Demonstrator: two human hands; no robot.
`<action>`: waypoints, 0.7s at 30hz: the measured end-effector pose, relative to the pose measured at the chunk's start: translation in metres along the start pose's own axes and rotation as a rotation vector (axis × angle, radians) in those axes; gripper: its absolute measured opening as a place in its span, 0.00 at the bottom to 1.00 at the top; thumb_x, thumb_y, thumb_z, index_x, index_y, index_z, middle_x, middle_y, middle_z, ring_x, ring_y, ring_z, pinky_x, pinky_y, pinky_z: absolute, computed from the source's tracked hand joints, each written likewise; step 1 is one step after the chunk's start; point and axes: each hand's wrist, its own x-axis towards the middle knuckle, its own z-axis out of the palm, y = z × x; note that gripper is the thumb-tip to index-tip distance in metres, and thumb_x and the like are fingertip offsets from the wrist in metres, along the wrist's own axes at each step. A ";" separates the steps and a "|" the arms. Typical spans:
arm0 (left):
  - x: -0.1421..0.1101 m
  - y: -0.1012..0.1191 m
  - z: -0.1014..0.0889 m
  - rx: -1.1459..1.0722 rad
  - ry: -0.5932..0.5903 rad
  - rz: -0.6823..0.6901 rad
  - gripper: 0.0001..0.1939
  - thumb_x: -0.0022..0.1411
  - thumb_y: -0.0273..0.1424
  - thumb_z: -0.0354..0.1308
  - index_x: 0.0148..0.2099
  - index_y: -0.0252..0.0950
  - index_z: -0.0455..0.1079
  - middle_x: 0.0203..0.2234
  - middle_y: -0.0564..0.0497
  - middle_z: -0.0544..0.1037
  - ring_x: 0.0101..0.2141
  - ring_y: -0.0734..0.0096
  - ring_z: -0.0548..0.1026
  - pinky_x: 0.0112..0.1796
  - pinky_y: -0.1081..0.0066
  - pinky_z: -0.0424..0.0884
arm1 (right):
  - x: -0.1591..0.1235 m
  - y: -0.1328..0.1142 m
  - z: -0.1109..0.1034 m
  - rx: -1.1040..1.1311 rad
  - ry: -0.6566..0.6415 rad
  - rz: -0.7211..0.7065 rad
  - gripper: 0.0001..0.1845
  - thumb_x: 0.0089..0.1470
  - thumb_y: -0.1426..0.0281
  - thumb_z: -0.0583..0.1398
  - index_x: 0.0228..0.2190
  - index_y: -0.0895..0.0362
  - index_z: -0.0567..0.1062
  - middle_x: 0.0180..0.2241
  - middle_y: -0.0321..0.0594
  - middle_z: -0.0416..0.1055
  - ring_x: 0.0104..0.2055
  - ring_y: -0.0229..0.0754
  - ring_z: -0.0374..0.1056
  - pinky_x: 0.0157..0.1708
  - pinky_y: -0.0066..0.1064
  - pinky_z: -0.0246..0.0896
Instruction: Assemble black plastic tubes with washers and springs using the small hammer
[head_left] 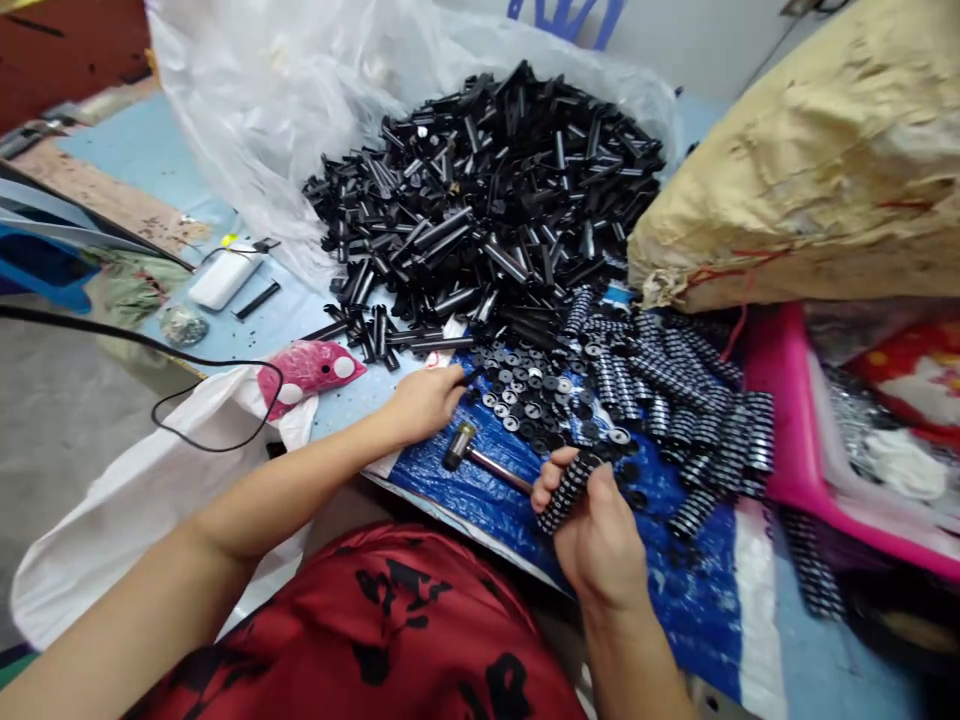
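My right hand is wrapped round a black cylinder covered in rows of small silvery marks, held tilted. Beside it, a small hammer lies on the blue plastic sheet, its handle running toward my right fingers. My left hand reaches across the sheet's left edge, its fingers pinched on a small black part whose shape I cannot make out. Just beyond are scattered black and silvery discs. Several finished-looking spotted cylinders are piled to the right.
A large heap of black tubular pieces spreads over clear plastic at the back. A pink tub and a yellowish sack stand at right. On the left are a pink packet, a white device and a black cable.
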 end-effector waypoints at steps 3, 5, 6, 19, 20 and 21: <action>-0.013 0.013 0.000 -0.569 -0.002 -0.021 0.11 0.70 0.32 0.46 0.53 0.38 0.61 0.36 0.50 0.77 0.29 0.71 0.75 0.34 0.67 0.72 | 0.001 0.000 0.006 0.009 0.025 -0.012 0.38 0.52 0.38 0.58 0.46 0.58 0.61 0.24 0.31 0.59 0.21 0.25 0.56 0.22 0.20 0.53; -0.023 0.029 -0.001 -0.989 -0.137 -0.084 0.09 0.69 0.31 0.46 0.50 0.39 0.57 0.31 0.54 0.75 0.20 0.77 0.70 0.25 0.73 0.66 | 0.000 0.001 0.007 0.017 0.026 -0.005 0.39 0.52 0.37 0.57 0.49 0.57 0.61 0.22 0.29 0.57 0.18 0.24 0.52 0.19 0.20 0.49; -0.028 0.037 0.000 -1.134 -0.189 -0.121 0.07 0.68 0.32 0.46 0.48 0.38 0.57 0.28 0.56 0.75 0.18 0.78 0.67 0.22 0.75 0.63 | -0.001 0.002 0.008 0.023 0.022 0.001 0.40 0.52 0.37 0.56 0.49 0.57 0.61 0.22 0.28 0.56 0.17 0.24 0.51 0.18 0.20 0.48; -0.052 0.087 0.034 -1.161 -0.143 0.019 0.16 0.57 0.40 0.69 0.36 0.30 0.74 0.26 0.54 0.69 0.28 0.78 0.64 0.29 0.75 0.61 | -0.006 0.010 0.015 -0.147 0.101 -0.281 0.46 0.56 0.42 0.56 0.64 0.61 0.61 0.63 0.53 0.59 0.63 0.41 0.65 0.61 0.34 0.68; -0.054 0.085 0.030 -1.170 -0.176 -0.006 0.17 0.57 0.40 0.69 0.37 0.30 0.73 0.26 0.54 0.68 0.27 0.78 0.63 0.28 0.75 0.60 | -0.008 0.011 0.008 -0.299 0.059 -0.420 0.51 0.53 0.43 0.60 0.68 0.59 0.56 0.67 0.52 0.53 0.69 0.43 0.59 0.63 0.35 0.66; -0.055 0.082 0.026 -1.185 -0.217 -0.026 0.18 0.58 0.40 0.68 0.38 0.29 0.74 0.26 0.54 0.68 0.27 0.78 0.63 0.28 0.75 0.60 | -0.009 0.012 0.001 -0.473 0.016 -0.575 0.58 0.49 0.44 0.65 0.70 0.56 0.52 0.69 0.51 0.46 0.73 0.45 0.52 0.65 0.36 0.65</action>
